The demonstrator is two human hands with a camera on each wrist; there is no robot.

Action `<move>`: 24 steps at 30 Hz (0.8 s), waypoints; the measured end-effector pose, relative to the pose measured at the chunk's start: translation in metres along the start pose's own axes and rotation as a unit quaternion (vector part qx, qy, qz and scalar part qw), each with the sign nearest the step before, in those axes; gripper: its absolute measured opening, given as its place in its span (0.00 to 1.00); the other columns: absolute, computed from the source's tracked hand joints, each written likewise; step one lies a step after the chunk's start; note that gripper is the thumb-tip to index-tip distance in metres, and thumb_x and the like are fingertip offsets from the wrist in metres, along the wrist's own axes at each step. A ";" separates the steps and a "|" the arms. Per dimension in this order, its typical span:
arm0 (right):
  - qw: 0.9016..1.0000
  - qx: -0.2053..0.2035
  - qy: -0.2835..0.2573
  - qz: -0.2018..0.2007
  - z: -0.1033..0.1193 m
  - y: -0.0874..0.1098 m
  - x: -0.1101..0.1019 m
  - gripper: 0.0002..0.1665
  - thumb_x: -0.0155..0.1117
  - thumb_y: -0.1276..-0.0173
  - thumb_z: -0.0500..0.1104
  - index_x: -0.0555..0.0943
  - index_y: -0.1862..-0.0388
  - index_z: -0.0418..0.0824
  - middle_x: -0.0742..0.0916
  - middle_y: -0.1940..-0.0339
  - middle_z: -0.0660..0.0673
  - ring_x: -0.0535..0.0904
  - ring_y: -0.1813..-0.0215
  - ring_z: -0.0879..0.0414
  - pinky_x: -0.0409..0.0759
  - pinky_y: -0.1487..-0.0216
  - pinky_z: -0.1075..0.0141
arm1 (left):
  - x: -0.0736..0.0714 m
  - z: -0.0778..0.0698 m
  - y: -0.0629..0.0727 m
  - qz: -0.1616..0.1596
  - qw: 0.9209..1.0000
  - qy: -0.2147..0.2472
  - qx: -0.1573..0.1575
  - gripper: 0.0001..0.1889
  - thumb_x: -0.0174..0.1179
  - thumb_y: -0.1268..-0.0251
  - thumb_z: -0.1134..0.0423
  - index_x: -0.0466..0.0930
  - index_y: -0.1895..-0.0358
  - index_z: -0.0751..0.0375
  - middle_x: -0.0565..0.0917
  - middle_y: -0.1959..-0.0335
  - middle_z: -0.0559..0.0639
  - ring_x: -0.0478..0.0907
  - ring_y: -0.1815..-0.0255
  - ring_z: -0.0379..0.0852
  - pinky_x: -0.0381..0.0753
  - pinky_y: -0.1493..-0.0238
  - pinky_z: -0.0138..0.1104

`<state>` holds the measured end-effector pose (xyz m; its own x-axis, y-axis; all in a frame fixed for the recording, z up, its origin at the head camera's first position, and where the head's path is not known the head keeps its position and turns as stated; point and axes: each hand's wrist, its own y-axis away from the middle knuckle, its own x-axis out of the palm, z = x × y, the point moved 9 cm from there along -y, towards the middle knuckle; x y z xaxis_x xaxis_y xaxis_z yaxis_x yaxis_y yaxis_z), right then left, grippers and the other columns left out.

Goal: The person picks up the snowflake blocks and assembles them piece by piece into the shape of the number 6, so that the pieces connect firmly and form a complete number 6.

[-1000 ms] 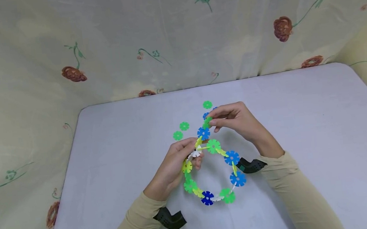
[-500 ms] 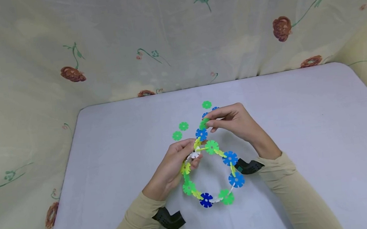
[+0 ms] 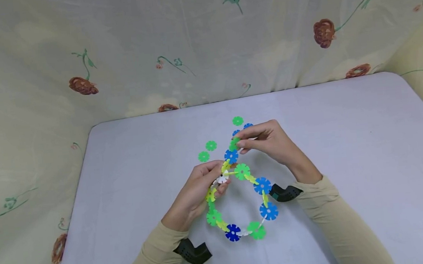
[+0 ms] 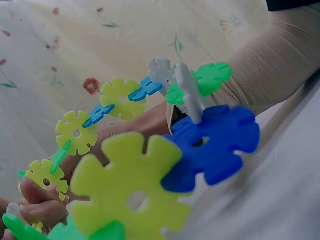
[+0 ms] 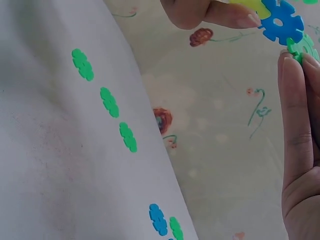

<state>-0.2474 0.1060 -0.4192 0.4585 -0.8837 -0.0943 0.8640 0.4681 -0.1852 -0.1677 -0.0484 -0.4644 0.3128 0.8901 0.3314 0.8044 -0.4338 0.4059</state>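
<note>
A ring of linked notched plastic discs (image 3: 269, 211) in green, yellow, blue and white hangs over the table. My left hand (image 3: 195, 190) grips the ring at its upper left, thumb and fingers about a white disc (image 3: 223, 176). From there a short branch rises: a yellow disc (image 3: 226, 165), then a blue disc (image 3: 231, 156). My right hand (image 3: 269, 143) pinches a green disc (image 3: 234, 143) at the branch's top. In the right wrist view this green disc (image 5: 301, 48) meets the blue disc's edge (image 5: 281, 22). A large yellow disc (image 4: 131, 185) fills the left wrist view's front.
Loose green discs (image 3: 211, 145) lie on the white table (image 3: 141, 155) beyond my left hand. Another green disc (image 3: 238, 121) and blue discs (image 3: 248, 126) lie beyond my right hand, partly hidden. A flower-patterned curtain (image 3: 121, 52) hangs behind the table.
The ring's lower part has swung slightly left and down. My right hand has shifted a little left with the green disc. Both hands keep their holds.
</note>
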 end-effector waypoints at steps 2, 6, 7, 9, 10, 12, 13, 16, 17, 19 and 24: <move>1.000 -0.005 -0.005 -0.002 0.000 0.000 0.001 0.12 0.68 0.29 0.31 0.85 0.53 0.21 0.93 0.63 0.58 0.91 0.67 0.60 0.91 0.58 0.63 | 0.000 -0.001 0.000 0.000 1.000 -0.001 0.002 0.20 0.42 0.14 0.62 0.73 0.35 0.74 0.81 0.70 0.46 0.72 0.78 0.33 0.74 0.77 0.21; 1.000 -0.014 -0.015 -0.007 0.001 0.000 0.003 0.13 0.68 0.30 0.30 0.84 0.53 0.19 0.93 0.63 0.58 0.91 0.66 0.60 0.91 0.58 0.63 | -0.001 -0.002 0.001 0.004 1.000 0.000 0.004 0.20 0.42 0.13 0.62 0.73 0.35 0.74 0.81 0.70 0.47 0.72 0.78 0.33 0.74 0.77 0.22; 1.000 -0.015 -0.020 -0.009 0.001 0.000 0.004 0.13 0.68 0.30 0.30 0.84 0.53 0.19 0.93 0.63 0.57 0.91 0.66 0.59 0.91 0.57 0.62 | 0.000 -0.003 0.001 0.006 1.000 -0.001 0.005 0.20 0.41 0.13 0.61 0.73 0.35 0.74 0.81 0.70 0.47 0.72 0.78 0.33 0.74 0.77 0.22; 0.999 -0.018 -0.027 -0.013 0.000 0.000 0.004 0.12 0.69 0.30 0.31 0.85 0.53 0.21 0.93 0.63 0.56 0.92 0.66 0.59 0.91 0.56 0.62 | -0.001 -0.003 0.002 0.005 1.000 0.001 0.005 0.20 0.41 0.13 0.61 0.73 0.35 0.73 0.81 0.70 0.47 0.72 0.78 0.33 0.74 0.77 0.22; 0.999 -0.019 -0.031 -0.016 0.000 0.000 0.005 0.11 0.69 0.30 0.31 0.86 0.53 0.23 0.93 0.63 0.56 0.92 0.66 0.59 0.91 0.56 0.62 | -0.001 -0.003 0.002 0.005 1.000 0.002 0.005 0.20 0.42 0.13 0.61 0.73 0.35 0.73 0.80 0.70 0.47 0.71 0.78 0.33 0.74 0.77 0.22; 0.999 -0.023 -0.039 -0.021 0.000 0.001 0.005 0.09 0.70 0.30 0.32 0.88 0.54 0.29 0.93 0.63 0.55 0.92 0.66 0.58 0.91 0.55 0.61 | 0.000 -0.004 0.002 0.007 1.000 0.002 0.008 0.20 0.42 0.13 0.61 0.73 0.35 0.72 0.80 0.70 0.47 0.71 0.78 0.33 0.73 0.78 0.22; 0.999 -0.025 -0.041 -0.022 0.000 0.001 0.006 0.08 0.70 0.30 0.32 0.89 0.54 0.30 0.93 0.63 0.54 0.92 0.66 0.58 0.91 0.55 0.61 | 0.000 -0.004 0.003 0.008 1.000 0.003 0.010 0.20 0.42 0.13 0.61 0.73 0.35 0.72 0.79 0.70 0.47 0.71 0.78 0.33 0.73 0.78 0.22; 0.998 -0.031 -0.044 -0.022 0.001 0.001 0.008 0.09 0.69 0.31 0.31 0.88 0.54 0.29 0.93 0.63 0.55 0.92 0.66 0.58 0.91 0.56 0.61 | 0.001 -0.005 0.002 0.013 1.000 0.005 0.014 0.19 0.42 0.13 0.60 0.73 0.36 0.72 0.79 0.71 0.47 0.70 0.79 0.33 0.72 0.79 0.22; 0.998 -0.032 -0.042 -0.023 0.001 0.001 0.009 0.09 0.69 0.31 0.31 0.88 0.54 0.27 0.93 0.63 0.55 0.92 0.66 0.58 0.91 0.56 0.61 | 0.002 -0.005 0.002 0.015 1.000 0.004 0.017 0.19 0.42 0.13 0.60 0.73 0.36 0.72 0.79 0.71 0.46 0.70 0.79 0.34 0.72 0.79 0.22; 0.998 -0.033 -0.039 -0.021 0.001 0.001 0.009 0.11 0.69 0.31 0.30 0.86 0.53 0.22 0.93 0.63 0.55 0.92 0.66 0.58 0.91 0.56 0.61 | 0.002 -0.005 0.002 0.016 1.000 0.003 0.020 0.19 0.43 0.13 0.60 0.74 0.36 0.71 0.79 0.72 0.46 0.70 0.79 0.34 0.71 0.79 0.22; 0.999 -0.029 -0.038 -0.018 0.002 0.001 0.008 0.11 0.69 0.30 0.31 0.86 0.53 0.24 0.93 0.63 0.55 0.92 0.65 0.58 0.91 0.57 0.62 | 0.001 -0.005 0.001 0.009 1.000 0.008 0.017 0.19 0.43 0.13 0.60 0.74 0.36 0.70 0.79 0.72 0.46 0.71 0.79 0.33 0.72 0.79 0.22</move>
<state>-0.2430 0.0995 -0.4184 0.4427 -0.8966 -0.0130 0.8683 0.4323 -0.2433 -0.1684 -0.0484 -0.4592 0.3191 0.8803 0.3511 0.8157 -0.4437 0.3712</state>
